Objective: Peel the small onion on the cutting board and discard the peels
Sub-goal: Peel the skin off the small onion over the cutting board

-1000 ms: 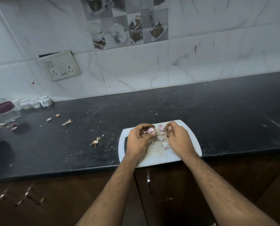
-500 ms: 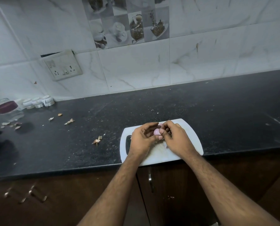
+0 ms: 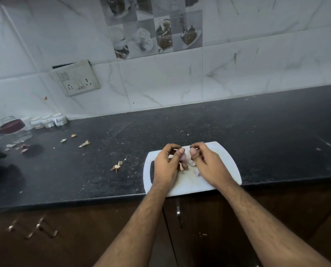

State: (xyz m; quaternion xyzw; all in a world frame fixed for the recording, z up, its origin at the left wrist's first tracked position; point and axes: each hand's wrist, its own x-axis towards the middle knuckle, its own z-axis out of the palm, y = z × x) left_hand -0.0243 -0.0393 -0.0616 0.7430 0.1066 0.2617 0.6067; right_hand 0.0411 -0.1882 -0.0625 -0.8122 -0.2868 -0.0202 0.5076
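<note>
1. Two bare hands work low over a white cutting board that sits at the front edge of a dark countertop, seen from a head-worn camera looking down.
2. The left hand is curled, its fingers bent inward around a small pinkish onion; the thumb tip rests at the onion's top. It appears to be pinching the onion, though the grip is partly hidden.
3. The right hand is also curled, thumb and forefinger pressed together just beside the onion, on its right. Whether a strip of skin sits between those fingertips cannot be told.
4. The onion lies between the two hands, nearer to the left one, close to the far-middle of the board. It is too small and too covered to judge which way its long axis points.
5. Brownish peel pieces lie on the board under the left hand, and pale bits rest near the right fingers.
6. More dry onion skins are scattered on the countertop left of the board, with further scraps farther left near a glass jar.
7. Judgement: peeling seems partly done. The next pull likely runs rightward, away from the holding left hand, and discarding the peels is not yet done.
</note>
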